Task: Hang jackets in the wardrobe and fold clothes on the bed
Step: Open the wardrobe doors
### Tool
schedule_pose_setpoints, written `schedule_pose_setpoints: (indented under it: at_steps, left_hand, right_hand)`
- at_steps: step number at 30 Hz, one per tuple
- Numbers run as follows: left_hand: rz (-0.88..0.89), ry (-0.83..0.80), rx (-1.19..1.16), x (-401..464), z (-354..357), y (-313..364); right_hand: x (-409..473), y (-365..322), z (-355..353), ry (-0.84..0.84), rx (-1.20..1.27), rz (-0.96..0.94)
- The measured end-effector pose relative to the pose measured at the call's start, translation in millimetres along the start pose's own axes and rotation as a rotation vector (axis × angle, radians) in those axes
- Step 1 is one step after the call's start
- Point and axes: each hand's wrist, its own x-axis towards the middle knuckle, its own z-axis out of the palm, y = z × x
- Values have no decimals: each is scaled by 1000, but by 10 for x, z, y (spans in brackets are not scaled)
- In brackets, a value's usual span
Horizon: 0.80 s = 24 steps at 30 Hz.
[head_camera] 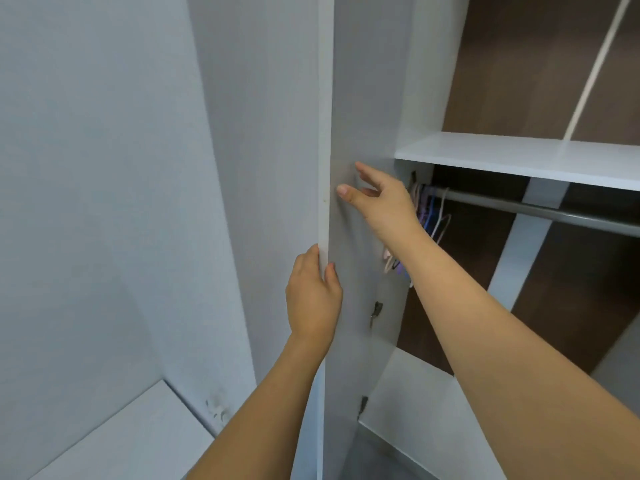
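Wardrobe door (pixel 349 98) swung open, edge-on. Left hand (pixel 313 296) clamps its near edge, thumb on the inner face. Right hand (pixel 381 199) open, fingers spread flat against the inner face. Hangers (pixel 431 216) bunched at the rail's (pixel 540 209) left end, under the shelf (pixel 502 154).

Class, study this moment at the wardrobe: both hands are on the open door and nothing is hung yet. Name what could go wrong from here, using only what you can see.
1. The left hand grips the edge of the wardrobe door; fingers may get pinched if the door swings.
2. The right hand is spread on the door's inner face near the hinges, another possible pinch point.
3. The hangers are bunched at the rail end and could tangle.
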Motion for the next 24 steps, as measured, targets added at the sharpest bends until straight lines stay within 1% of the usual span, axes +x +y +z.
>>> schedule_pose_setpoints:
  at_steps: [5,9,12,19,22,24]
  left_hand:
    - [-43,25,84,235,-110,-210]
    - [-36,38,125,329,-153,-302]
    - [-27,40,132,320,-146,-303]
    - [-71,26,134,296,-161,-229]
    - [-108,4,137,277,-184,-113]
    - [-111,0,168,198,-246,4]
  right_hand:
    - [167,102,338,-43,-60,17]
    - [244,183,500,37,-125,-24]
    - [272,247,525,102,-118,-32]
    - [190,290,447,46,-96,-24]
    - [88,292,405,35,-115,-40]
    - [-43,285,335,-4,-127,-54]
